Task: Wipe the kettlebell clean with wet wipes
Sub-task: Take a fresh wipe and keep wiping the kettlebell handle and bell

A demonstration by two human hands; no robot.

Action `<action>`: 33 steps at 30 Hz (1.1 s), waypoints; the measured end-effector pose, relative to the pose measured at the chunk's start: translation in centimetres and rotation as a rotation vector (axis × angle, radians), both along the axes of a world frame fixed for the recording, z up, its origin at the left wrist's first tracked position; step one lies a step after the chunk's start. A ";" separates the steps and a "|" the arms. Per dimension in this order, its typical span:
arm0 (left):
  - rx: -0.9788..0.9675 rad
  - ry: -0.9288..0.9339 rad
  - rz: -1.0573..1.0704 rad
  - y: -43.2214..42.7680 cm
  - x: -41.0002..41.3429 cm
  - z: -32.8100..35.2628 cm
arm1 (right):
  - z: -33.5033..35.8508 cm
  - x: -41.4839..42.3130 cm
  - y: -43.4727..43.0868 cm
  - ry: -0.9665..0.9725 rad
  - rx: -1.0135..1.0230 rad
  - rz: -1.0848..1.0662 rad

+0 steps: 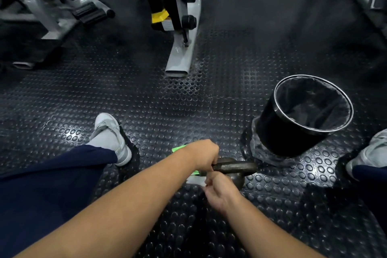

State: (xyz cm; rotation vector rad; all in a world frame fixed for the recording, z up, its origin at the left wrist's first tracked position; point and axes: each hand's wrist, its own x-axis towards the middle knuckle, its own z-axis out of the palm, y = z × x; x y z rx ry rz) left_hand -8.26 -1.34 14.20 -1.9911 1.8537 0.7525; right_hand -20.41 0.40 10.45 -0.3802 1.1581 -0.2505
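Head view: dark iron kettlebell [234,170] on the studded black rubber floor [159,98], both hands on it.
Left hand [204,156] grips the handle; right hand [217,189] pinches a white wet wipe [195,181] at the bell's side. A green wipes packet [178,148] lies partly hidden behind the left wrist; a black lined bin [303,115] stands near, a grey machine leg [180,56] farther off.
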 end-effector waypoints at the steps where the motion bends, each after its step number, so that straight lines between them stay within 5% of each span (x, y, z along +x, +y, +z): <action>1: -0.004 -0.002 0.011 0.1 0.0 -0.1 | 0.1 0.0 0.1 0.026 -0.004 0.023; 10: -0.003 0.023 0.041 -0.4 0.1 -0.1 | 1.1 1.3 2.1 -0.053 -0.022 -0.039; 24: 0.022 0.017 0.045 -0.2 0.1 0.3 | -2.6 1.3 1.2 0.115 -0.051 -0.007; 33: 0.032 0.036 0.073 -0.3 -0.1 0.6 | 3.9 0.2 1.6 0.032 -0.004 -0.064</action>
